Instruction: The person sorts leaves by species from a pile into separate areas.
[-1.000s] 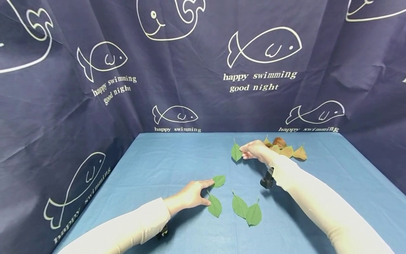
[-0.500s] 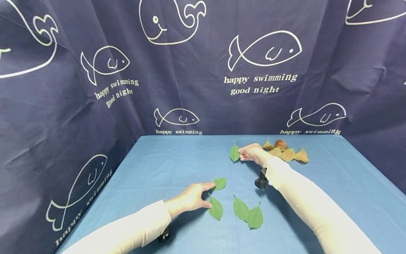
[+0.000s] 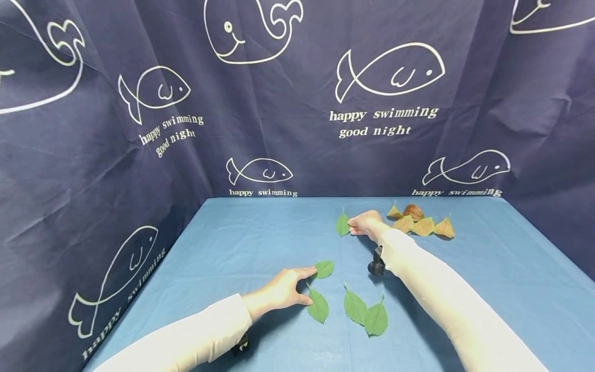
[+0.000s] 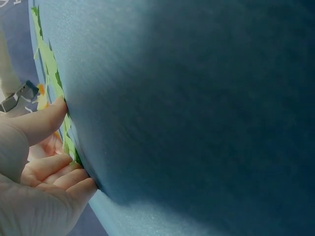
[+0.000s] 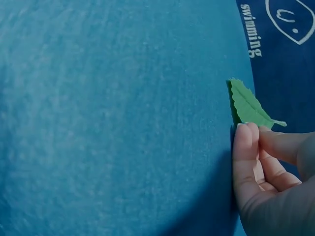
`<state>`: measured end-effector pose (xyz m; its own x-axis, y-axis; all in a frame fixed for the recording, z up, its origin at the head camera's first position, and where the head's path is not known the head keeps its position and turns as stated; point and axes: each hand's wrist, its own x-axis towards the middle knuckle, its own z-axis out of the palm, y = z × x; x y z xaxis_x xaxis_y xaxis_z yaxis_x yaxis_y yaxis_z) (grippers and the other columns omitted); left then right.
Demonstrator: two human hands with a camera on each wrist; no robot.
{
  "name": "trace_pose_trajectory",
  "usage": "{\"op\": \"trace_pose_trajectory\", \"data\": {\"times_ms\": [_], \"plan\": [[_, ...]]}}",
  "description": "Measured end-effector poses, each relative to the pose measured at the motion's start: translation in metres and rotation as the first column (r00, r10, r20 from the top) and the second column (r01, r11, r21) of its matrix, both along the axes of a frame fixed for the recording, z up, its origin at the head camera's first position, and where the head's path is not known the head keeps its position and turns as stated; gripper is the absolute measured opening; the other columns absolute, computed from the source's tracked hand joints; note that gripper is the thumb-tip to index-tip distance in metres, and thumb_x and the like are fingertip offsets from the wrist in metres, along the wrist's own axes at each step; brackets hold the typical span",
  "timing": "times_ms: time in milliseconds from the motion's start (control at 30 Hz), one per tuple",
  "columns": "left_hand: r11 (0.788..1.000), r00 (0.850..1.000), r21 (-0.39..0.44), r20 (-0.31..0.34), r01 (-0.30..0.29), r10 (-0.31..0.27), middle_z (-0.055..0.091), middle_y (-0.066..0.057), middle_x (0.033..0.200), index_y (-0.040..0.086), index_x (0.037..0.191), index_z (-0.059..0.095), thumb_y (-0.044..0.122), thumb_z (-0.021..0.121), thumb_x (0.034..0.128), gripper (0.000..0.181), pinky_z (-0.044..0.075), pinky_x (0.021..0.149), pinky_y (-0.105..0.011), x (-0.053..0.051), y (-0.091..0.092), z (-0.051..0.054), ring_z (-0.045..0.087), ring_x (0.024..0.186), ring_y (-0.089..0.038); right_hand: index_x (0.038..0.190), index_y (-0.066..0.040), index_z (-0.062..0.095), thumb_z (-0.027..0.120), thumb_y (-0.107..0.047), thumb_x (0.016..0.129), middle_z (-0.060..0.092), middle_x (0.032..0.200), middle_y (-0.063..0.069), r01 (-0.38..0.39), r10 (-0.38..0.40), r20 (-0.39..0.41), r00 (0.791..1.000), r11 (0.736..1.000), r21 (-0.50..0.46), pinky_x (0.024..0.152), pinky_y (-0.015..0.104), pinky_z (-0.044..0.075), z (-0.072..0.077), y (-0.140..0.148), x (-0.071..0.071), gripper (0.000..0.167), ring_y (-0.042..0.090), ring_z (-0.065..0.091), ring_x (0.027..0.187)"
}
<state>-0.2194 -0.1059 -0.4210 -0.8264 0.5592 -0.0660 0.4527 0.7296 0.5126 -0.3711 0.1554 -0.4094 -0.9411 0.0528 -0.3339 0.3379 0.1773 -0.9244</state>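
Note:
Toward the back of the blue table, my right hand (image 3: 367, 223) pinches the edge of a green serrated leaf (image 3: 342, 225) between thumb and fingers. In the right wrist view this leaf (image 5: 248, 105) slants up from the fingertips, its short stem pointing right. Nearer the front, my left hand (image 3: 280, 289) reaches flat over the cloth with thumb and forefinger spread. Its forefinger touches an upper green leaf (image 3: 325, 268), and its thumb touches the stem side of a lower green leaf (image 3: 318, 308). Just right lie two more green leaves, one (image 3: 355, 307) partly under the other (image 3: 377, 319).
A cluster of yellow-brown leaves (image 3: 423, 227) lies at the back right, beside a reddish-brown curled leaf (image 3: 413, 212). Behind the blue table cloth (image 3: 251, 232) hangs a dark curtain (image 3: 307, 129) with white fish prints. Black cameras hang below both sleeves.
My right hand, holding the leaf, has shifted slightly left, uncovering more of the yellow-brown leaves. The left hand stays on its two leaves. The head view has tilted a little.

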Motion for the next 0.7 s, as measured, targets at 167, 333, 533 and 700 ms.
{"op": "trace_pose_trajectory", "data": {"times_ms": [167,333,533,700], "plan": [[1.000,1.000,0.003,0.004,-0.007,0.007,0.046,-0.005,0.149,0.010,0.144,0.047,0.021,0.080,0.0799,0.073,0.041,0.110,-0.042,-0.001,-0.001,0.001,0.043,0.138,-0.026,0.116,0.012,0.063,0.065,0.003,0.087,0.065,0.069,0.004,0.056,-0.056,-0.001,0.998,0.998,0.023,0.062,0.019,0.059,-0.005,-0.005,-0.008,0.031,0.006,0.063,0.054],[1.000,1.000,0.007,-0.004,-0.003,0.003,0.046,-0.007,0.150,0.008,0.144,0.047,0.021,0.080,0.0799,0.074,0.039,0.112,-0.043,-0.002,-0.002,0.002,0.043,0.138,-0.027,0.121,0.011,0.061,0.067,0.002,0.086,0.063,0.061,0.000,0.114,-0.114,0.001,0.993,0.993,0.036,0.061,0.019,0.059,-0.007,-0.010,-0.012,0.036,0.004,0.061,0.050],[1.000,1.000,-0.005,-0.024,0.011,-0.011,0.047,-0.007,0.149,0.008,0.144,0.048,0.022,0.080,0.0795,0.073,0.038,0.113,-0.041,-0.003,-0.001,0.001,0.044,0.137,-0.027,0.120,0.010,0.062,0.069,0.001,0.085,0.063,0.059,0.002,0.117,-0.117,0.031,0.993,0.993,0.017,0.062,0.022,0.059,-0.006,-0.006,-0.011,0.037,0.006,0.062,0.050],[0.999,0.999,-0.026,-0.041,0.021,-0.022,0.048,-0.006,0.148,0.008,0.143,0.049,0.023,0.081,0.0792,0.073,0.040,0.111,-0.040,-0.002,0.000,-0.002,0.045,0.136,-0.026,0.121,0.012,0.060,0.068,0.004,0.085,0.065,0.062,0.002,0.099,-0.098,0.042,0.994,0.995,-0.031,0.065,0.022,0.060,-0.008,-0.002,-0.009,0.038,0.007,0.064,0.052]]}}
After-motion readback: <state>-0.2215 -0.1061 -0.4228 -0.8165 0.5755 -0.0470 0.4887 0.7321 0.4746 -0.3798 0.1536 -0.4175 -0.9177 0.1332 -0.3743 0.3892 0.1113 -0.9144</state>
